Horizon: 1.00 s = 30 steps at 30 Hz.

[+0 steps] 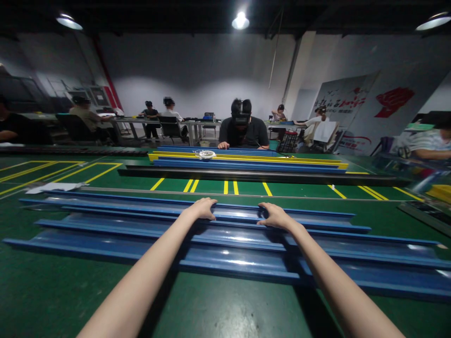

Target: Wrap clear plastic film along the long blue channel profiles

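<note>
The blue channel [236,213] lies under both grips, open side up. The left grip [204,209] and right grip [273,216] appear to grasp it across both rims, well apart, probably so the long piece stays balanced; how tightly, I cannot tell. Nearer the person than the grips, more channels [232,256] lie roughly parallel on the green counter [225,305], likely to keep rims reachable. Beyond the grips are a black rail [225,175], a yellow rail [253,161] and a co-worker [260,134].

Blue rails [405,277]: partly hidden beneath right forearm [333,277]; nearest end cut off, four o'clock. Striped shirt [431,141], three o'clock: blurred, cut off. Poster lettering [352,102], two o'clock: blurred.
</note>
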Available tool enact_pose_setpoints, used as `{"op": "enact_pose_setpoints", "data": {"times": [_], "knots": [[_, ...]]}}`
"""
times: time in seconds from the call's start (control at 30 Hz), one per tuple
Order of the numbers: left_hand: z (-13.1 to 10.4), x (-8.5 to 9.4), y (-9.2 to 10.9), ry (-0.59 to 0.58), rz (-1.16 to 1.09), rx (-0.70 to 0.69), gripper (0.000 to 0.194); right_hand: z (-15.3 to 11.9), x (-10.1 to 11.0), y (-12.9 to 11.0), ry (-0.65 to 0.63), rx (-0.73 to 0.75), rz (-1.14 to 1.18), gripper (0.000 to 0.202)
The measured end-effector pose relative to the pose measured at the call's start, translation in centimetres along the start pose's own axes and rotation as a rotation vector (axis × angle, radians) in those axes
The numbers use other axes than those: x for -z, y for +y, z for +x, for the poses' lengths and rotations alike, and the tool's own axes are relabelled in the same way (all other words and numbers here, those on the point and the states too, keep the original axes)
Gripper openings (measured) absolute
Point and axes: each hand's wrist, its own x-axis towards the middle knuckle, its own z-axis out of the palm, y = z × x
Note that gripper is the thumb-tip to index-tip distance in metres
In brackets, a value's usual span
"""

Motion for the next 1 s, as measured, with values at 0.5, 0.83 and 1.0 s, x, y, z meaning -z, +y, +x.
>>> {"op": "enact_pose_setpoints", "data": {"times": [0.5,0.83,1.0], "knots": [[0.8,0.2,-0.5,-0.012,0.099,-0.072,0.073,0.5,-0.5,-0.6,0.104,0.057,-0.055,0.069],[-1.8,5.0,-1.0,0.062,0.260,-0.108,0.077,-0.3,2.6,-2.2,0.327,0.070,0.005,0.073],[-4.8,7.9,0.0,0.053,0.294,-0.124,0.081,-3.1,5.0,-2.7,0.361,0.103,0.024,0.072]]}}
